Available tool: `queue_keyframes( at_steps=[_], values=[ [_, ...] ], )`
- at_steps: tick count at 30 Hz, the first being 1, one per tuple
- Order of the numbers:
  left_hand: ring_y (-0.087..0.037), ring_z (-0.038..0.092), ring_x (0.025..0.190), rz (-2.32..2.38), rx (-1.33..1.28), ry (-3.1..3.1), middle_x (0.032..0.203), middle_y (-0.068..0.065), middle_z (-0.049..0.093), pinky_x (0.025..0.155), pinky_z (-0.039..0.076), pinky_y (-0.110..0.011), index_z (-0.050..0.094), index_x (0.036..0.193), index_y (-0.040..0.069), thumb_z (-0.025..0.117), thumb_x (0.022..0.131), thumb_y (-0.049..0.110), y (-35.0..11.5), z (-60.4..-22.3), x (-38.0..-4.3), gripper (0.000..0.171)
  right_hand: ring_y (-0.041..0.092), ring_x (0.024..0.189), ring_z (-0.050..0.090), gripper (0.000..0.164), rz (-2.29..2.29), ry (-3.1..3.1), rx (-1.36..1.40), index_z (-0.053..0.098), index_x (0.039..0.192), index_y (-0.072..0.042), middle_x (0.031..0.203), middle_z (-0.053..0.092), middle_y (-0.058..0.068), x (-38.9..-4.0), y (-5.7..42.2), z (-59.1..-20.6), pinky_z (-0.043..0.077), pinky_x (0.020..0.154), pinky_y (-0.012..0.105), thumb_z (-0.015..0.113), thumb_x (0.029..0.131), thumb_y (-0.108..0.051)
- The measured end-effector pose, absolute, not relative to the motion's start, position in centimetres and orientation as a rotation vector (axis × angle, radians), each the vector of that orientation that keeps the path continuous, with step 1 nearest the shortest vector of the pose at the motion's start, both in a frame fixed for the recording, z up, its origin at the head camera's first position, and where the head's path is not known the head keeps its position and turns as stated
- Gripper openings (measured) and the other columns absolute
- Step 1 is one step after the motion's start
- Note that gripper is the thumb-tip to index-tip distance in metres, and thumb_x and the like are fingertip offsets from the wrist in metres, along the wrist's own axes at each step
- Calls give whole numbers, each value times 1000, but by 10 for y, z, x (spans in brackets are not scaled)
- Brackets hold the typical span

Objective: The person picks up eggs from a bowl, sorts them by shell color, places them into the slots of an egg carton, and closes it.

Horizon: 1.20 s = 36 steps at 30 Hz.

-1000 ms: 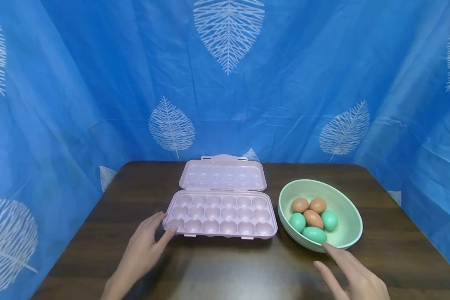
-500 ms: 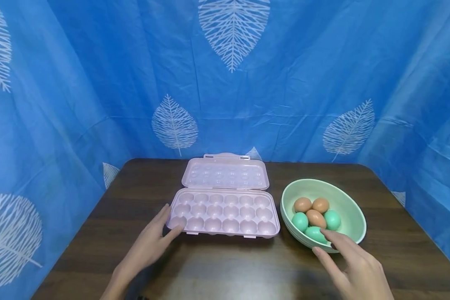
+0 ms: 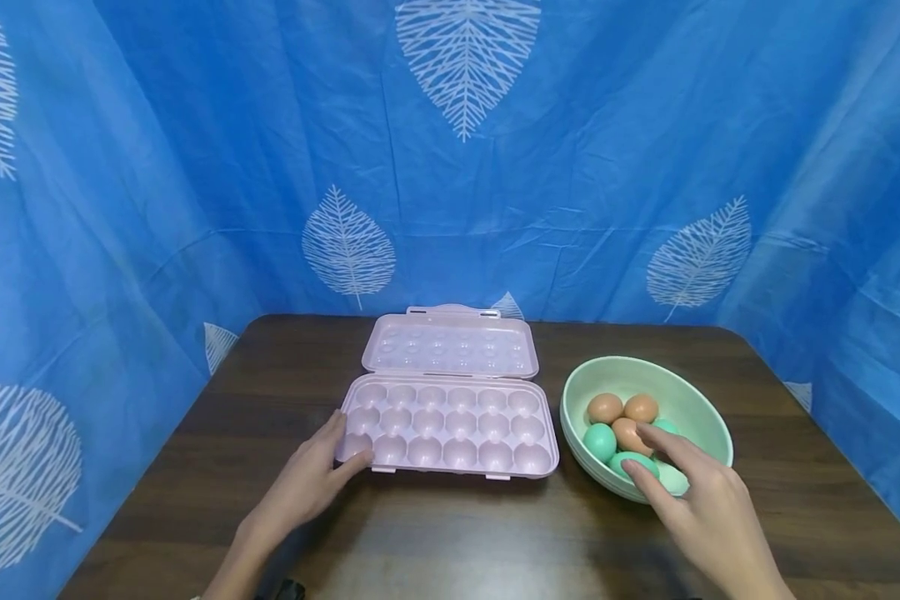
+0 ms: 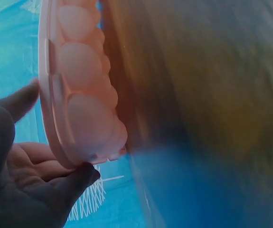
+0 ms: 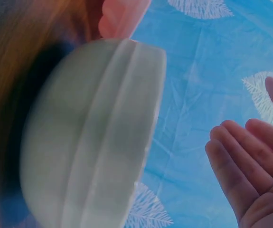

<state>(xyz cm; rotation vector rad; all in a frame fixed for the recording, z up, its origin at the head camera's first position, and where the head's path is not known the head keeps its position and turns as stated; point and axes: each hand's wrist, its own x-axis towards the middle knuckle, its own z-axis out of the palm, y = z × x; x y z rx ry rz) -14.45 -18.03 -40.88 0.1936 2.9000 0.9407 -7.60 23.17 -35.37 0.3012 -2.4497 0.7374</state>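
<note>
A pale pink egg box (image 3: 442,427) lies with its lid folded back and its egg cups bare. My left hand (image 3: 307,479) holds it by the near left corner; in the left wrist view, thumb and fingers (image 4: 81,178) meet its rim and end. To the right stands a light green bowl (image 3: 697,417) with brown eggs (image 3: 605,408) and green eggs (image 3: 599,442) inside. Over the bowl's near right side reaches my right hand (image 3: 708,504), thumb and fingers apart, fingertips overlapping the eggs nearest me. The right wrist view shows this hand (image 5: 257,175) above the rim, holding nothing.
Everything stands on a dark wooden table (image 3: 450,533). Behind and at both sides hangs a blue curtain (image 3: 540,192) with white leaf prints. A small dark object (image 3: 290,589) shows beside the left forearm at the lower edge.
My right hand has moved forward from the bowl's near rim to over the eggs. My left hand stays at the egg box corner. The head view has shifted slightly.
</note>
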Motion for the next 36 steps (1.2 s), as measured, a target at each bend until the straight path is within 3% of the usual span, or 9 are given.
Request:
queue_keyframes(
  at_steps=[10, 17, 22, 30, 36],
  values=[
    [-35, 34, 127, 935, 279, 2931, 142, -24, 29, 100, 31, -50, 26, 139, -7, 61, 83, 49, -183, -409, -142, 87, 8, 95, 56, 46, 811, -2422, 345, 63, 116, -17, 105, 65, 0, -88, 231, -358, 32, 80, 5, 78, 73, -17],
    [-35, 34, 127, 906, 264, 2915, 143, -23, 29, 99, 31, -50, 27, 140, -6, 63, 80, 50, -183, -409, -142, 90, -7, 106, 47, 53, 1056, -2500, 251, 54, 128, -18, 122, 57, 2, -92, 240, -357, 35, 81, 3, 74, 78, -20],
    [-35, 33, 127, 876, 295, 2906, 143, -24, 28, 100, 30, -50, 28, 139, -7, 66, 80, 45, -183, -407, -142, 87, -9, 110, 43, 56, 1103, -2562, 179, 50, 131, -20, 127, 53, 1, -95, 244, -356, 35, 82, 3, 71, 80, -28],
    [-38, 37, 125, 840, 271, 2920, 141, -28, 30, 98, 32, -51, 29, 138, -9, 69, 78, 43, -181, -404, -143, 89, -5, 111, 46, 53, 1191, -2593, 219, 49, 132, -14, 129, 52, 3, -105, 248, -361, 38, 83, 6, 67, 84, -28],
    [-36, 40, 122, 847, 319, 2939, 138, -28, 33, 97, 34, -49, 32, 136, -11, 69, 79, 40, -182, -405, -143, 84, 20, 114, 50, 52, 1249, -2645, 181, 47, 132, -7, 128, 51, 8, -114, 253, -363, 39, 83, 6, 61, 88, -32]
  ],
)
